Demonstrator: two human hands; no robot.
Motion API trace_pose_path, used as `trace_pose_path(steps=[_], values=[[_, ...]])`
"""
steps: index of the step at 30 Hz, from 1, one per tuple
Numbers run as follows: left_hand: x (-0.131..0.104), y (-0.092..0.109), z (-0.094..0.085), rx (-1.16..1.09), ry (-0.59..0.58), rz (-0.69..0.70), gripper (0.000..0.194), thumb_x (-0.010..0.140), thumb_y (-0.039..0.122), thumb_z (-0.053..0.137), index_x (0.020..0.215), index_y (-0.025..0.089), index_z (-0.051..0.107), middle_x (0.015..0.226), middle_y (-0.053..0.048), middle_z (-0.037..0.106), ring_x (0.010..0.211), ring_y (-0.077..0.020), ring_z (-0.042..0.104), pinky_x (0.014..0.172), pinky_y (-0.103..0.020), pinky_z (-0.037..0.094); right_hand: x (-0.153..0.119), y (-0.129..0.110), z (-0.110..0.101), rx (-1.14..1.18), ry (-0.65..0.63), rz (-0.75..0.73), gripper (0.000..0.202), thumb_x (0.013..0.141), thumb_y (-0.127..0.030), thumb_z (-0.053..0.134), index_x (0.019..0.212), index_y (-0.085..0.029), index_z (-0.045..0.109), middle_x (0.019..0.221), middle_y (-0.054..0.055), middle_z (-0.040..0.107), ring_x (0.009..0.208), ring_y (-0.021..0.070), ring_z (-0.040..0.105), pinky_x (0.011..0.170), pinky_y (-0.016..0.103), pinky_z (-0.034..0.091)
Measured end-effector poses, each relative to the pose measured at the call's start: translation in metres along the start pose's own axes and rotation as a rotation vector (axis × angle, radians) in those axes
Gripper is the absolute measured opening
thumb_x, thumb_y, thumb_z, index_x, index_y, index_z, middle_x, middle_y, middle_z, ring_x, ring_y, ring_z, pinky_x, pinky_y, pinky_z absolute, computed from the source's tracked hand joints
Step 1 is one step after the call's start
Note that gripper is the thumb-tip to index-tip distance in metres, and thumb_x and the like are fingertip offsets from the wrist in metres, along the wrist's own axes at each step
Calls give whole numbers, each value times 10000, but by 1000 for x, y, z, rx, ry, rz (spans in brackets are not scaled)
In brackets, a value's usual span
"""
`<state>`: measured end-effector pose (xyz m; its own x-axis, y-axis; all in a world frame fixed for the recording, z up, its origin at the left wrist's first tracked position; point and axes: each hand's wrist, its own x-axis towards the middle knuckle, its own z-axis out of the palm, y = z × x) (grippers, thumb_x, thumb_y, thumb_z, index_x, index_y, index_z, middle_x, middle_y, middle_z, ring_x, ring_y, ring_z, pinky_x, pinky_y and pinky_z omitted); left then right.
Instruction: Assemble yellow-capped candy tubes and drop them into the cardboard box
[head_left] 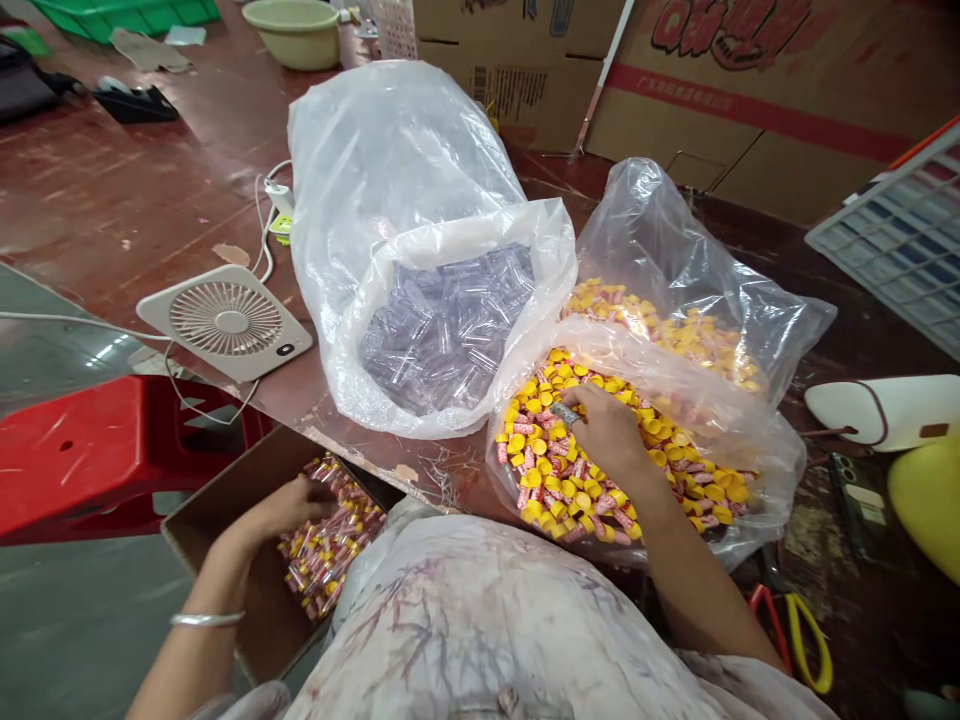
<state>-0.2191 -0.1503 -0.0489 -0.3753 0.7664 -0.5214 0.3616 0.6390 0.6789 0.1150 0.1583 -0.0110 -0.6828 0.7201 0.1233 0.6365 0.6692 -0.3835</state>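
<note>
Left hand (292,507) rested over capped tubes (326,550) in cardboard box (259,610), right hand (609,428) sat among yellow-capped pieces (555,480) in clear bag (776,465), either grip impossible to tell.

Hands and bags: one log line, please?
left hand: over small tubes in box | right hand: among yellow caps in clear bag | nearby: clear tubes in white bag

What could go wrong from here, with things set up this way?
Yellow-capped pieces could spill: the right hand is inside their open bag, near the table edge. The fan also sits at the edge, and a white cord reaches across to it, so a snag might drag it off. Clear tubes could slide out of their gaping bag.
</note>
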Motion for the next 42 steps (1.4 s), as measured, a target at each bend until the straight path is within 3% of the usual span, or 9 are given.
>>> trace_pose_path(steps=[3, 7, 10, 15, 19, 25, 34, 38, 42], values=[[1, 64, -12, 142, -87, 273, 282, 842, 477, 670, 841, 217, 780, 807, -30, 757, 742, -209, 666, 729, -268, 497, 1, -7, -3, 226, 78, 9, 95, 849, -153, 590, 872, -213, 660, 868, 32, 735, 808, 216, 698, 768, 357, 563], [45, 150, 18, 526, 353, 489, 256, 967, 306, 540, 1064, 196, 751, 1004, -107, 728, 948, -253, 664, 811, -322, 490, 2, -32, -7, 520, 135, -16, 126, 880, -315, 667, 956, -215, 669, 893, 30, 757, 820, 204, 749, 802, 366, 631], [92, 179, 41, 782, 432, 438, 186, 909, 179, 592, 989, 141, 756, 981, -168, 689, 971, -307, 648, 770, -359, 479, -2, -46, -13, 582, 167, -50, 166, 890, -347, 687, 1000, -223, 689, 937, 30, 772, 846, 199, 763, 843, 372, 646], [109, 179, 42, 684, 399, 510, 194, 876, 212, 665, 1035, 134, 744, 1015, -156, 652, 970, -302, 632, 800, -385, 475, -13, -53, -22, 657, 255, -49, 169, 896, -293, 706, 1049, -224, 725, 1011, 38, 784, 936, 203, 765, 905, 368, 641], [71, 176, 43, 43, 224, 598, 252, 859, 336, 711, 1039, 164, 668, 903, -47, 649, 779, -175, 602, 732, -310, 482, -13, -60, -23, 765, 324, -80, 231, 914, -237, 684, 1143, -235, 717, 1121, 48, 767, 1042, 203, 743, 992, 379, 609], [40, 172, 74, -831, -80, 400, 386, 709, 339, 870, 930, 168, 604, 902, -27, 699, 828, -151, 673, 808, -290, 544, -9, -65, -18, 780, 354, -72, 225, 931, -223, 670, 1149, -235, 724, 1139, 56, 761, 1081, 216, 728, 1016, 396, 595], [36, 173, 102, -900, -355, 312, 431, 763, 329, 854, 1143, 165, 734, 928, -53, 766, 833, -181, 704, 894, -342, 529, -8, -58, -23, 672, 394, -141, 230, 960, -204, 636, 1169, -241, 724, 1164, 53, 762, 1116, 207, 717, 1013, 374, 579], [35, 181, 104, -955, -382, 343, 331, 753, 303, 865, 1032, 168, 750, 951, -37, 748, 849, -168, 692, 876, -314, 541, -7, -57, -23, 571, 214, -323, 237, 966, -241, 638, 1192, -258, 707, 1135, 49, 770, 1093, 211, 725, 1006, 379, 581], [35, 183, 116, -1092, -407, 342, 348, 727, 293, 886, 995, 155, 714, 976, -47, 717, 917, -183, 682, 892, -317, 550, -13, -60, -8, 397, 75, -510, 565, 876, -230, 712, 1414, -210, 539, 1351, 125, 663, 1306, 286, 593, 1135, 493, 486]])
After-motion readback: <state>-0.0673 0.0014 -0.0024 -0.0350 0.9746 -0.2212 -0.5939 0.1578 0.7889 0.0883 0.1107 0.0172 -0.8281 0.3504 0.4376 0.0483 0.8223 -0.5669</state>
